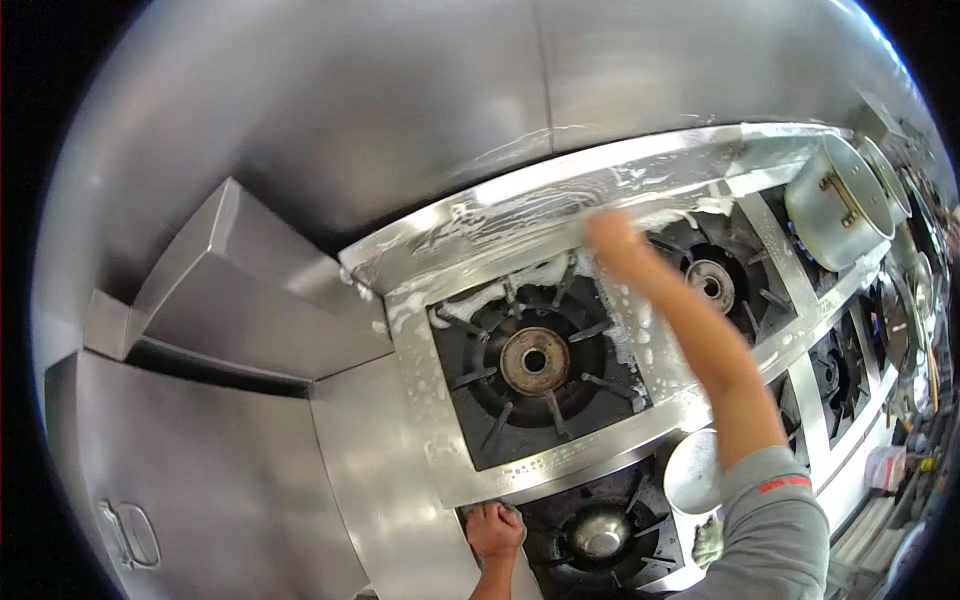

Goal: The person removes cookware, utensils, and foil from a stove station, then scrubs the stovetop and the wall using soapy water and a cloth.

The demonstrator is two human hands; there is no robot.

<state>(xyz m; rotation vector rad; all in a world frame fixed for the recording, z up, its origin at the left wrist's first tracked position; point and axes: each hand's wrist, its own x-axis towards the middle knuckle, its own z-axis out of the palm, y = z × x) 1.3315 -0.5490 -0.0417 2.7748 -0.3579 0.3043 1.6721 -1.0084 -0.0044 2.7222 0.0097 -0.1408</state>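
Observation:
My right hand reaches over the back of a steel stove, close to the soapy back panel. Motion blurs its fingers, and whatever it may hold cannot be made out. White suds lie on the panel, along the rear edge and on the strip between two burners. Below the reaching arm's left side is a black burner with a round brown centre. My left hand rests closed on the stove's front-left part, beside the front burner; what is in it, if anything, is hidden.
A large pot stands at the back right, with another pot behind it. A white round container sits right of the front burner, near my right sleeve. A steel cabinet with a handle is at the left. More burners continue to the right.

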